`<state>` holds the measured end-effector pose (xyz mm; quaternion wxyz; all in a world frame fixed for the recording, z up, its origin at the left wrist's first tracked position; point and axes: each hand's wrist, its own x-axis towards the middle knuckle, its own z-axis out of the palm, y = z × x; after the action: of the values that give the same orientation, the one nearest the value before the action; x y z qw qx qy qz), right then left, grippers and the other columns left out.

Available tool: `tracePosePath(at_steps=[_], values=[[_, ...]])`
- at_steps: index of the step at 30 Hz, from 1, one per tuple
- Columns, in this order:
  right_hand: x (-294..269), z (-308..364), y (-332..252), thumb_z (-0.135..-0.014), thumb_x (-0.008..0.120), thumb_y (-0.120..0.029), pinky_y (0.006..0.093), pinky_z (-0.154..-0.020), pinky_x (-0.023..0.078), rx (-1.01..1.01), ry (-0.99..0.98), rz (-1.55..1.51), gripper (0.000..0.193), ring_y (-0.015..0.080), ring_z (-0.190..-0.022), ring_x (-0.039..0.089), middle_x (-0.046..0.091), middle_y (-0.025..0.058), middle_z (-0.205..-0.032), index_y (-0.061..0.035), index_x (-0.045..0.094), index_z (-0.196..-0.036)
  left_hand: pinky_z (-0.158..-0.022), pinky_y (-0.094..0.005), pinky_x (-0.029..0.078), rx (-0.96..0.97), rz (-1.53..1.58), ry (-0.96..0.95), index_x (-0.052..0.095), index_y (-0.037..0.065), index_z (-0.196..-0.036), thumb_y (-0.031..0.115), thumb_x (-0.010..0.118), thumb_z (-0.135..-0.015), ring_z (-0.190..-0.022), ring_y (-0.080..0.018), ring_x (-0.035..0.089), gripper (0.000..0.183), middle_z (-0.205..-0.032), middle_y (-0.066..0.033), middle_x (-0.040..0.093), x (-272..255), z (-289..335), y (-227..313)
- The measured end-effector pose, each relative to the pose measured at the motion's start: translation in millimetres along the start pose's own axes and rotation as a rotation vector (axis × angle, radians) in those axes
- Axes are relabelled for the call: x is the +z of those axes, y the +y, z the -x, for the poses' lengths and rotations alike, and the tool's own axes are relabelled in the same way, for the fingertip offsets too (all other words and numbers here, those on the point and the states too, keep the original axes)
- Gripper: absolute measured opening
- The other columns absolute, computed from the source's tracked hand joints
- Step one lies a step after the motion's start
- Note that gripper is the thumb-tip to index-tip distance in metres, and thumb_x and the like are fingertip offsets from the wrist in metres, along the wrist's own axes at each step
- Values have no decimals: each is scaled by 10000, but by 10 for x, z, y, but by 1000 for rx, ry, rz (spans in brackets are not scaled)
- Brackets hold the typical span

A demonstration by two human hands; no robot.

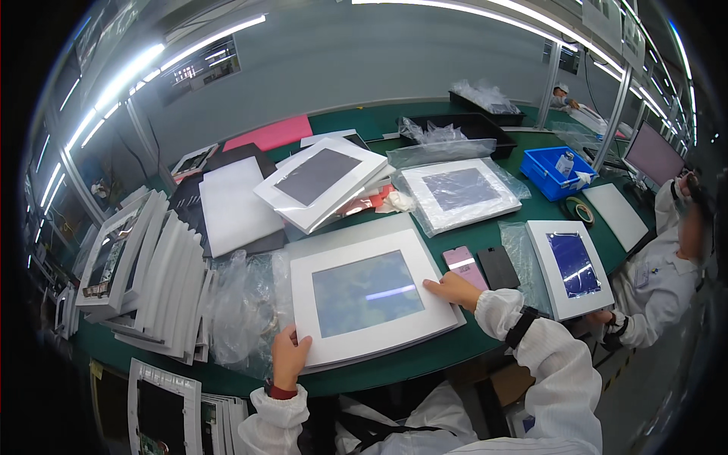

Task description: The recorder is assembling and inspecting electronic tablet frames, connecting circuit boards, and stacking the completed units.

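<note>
A white-framed display panel [368, 296] with a pale, glossy screen lies before me on a sheet of white foam [356, 230]. With the thumb on top, my left hand [290, 356] grips its lower left side; the fingers beneath are partly hidden. At the right side my right hand [453, 290] is closed on the frame's edge. Crumpled clear plastic bags [244, 303] lie left of the panel. Just beyond my right hand are a pink phone [464, 265] and a dark flat case [498, 267].
White-framed units [163, 280] stand stacked at left. Further panels [322, 178] lie behind, one in a clear bag [459, 193]. A blue bin [557, 171], black trays [481, 135] and tape [580, 212] sit farther right. A co-worker [656, 280] is beside another panel [569, 265].
</note>
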<state>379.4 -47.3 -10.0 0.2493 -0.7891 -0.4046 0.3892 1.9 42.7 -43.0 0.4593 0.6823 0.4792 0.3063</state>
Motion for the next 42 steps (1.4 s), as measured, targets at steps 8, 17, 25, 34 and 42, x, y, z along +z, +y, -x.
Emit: tracePosePath(at_steps=[8,17,25,34,42], values=[[-143,196,-270,-848,597,-447,327,-718,501,103,-126,-203,662,237,-842,617,620,172,-981,147,506,-1127,-673,-312,494,35,-146,39,616,-56,-1014,84,605,-756,-710,-211,635,294,-805,-149,655,-33,8,118],[-431,586,-1154,-804,643,-352,285,-563,542,-173,-123,-259,481,196,-665,645,638,140,-840,91,597,-986,-1026,-402,327,442,-275,-10,469,-37,-1255,152,759,-698,-1232,-353,403,655,-1348,-222,393,95,488,1234],[-153,871,-1877,-960,437,-416,259,-632,559,-531,-481,-531,460,169,-740,664,620,94,-852,7,554,-1097,-987,-422,377,705,-246,461,446,-28,-1272,-141,582,-610,-1163,-405,495,685,-1256,-244,500,324,452,1265],[1195,472,-869,-938,513,-362,300,-825,490,-411,-543,-415,433,185,-946,602,606,119,-1002,4,525,-1168,-846,-308,458,472,172,918,470,-107,-1170,26,584,-823,-925,-206,579,389,-1073,-177,583,-146,372,1016],[1450,466,-782,-916,532,-399,328,-884,442,-455,-409,-344,508,227,-994,580,611,161,-1060,23,495,-1196,-901,-308,453,544,429,1011,486,-66,-1215,40,575,-752,-991,-215,575,483,-1132,-143,573,-493,539,1088]])
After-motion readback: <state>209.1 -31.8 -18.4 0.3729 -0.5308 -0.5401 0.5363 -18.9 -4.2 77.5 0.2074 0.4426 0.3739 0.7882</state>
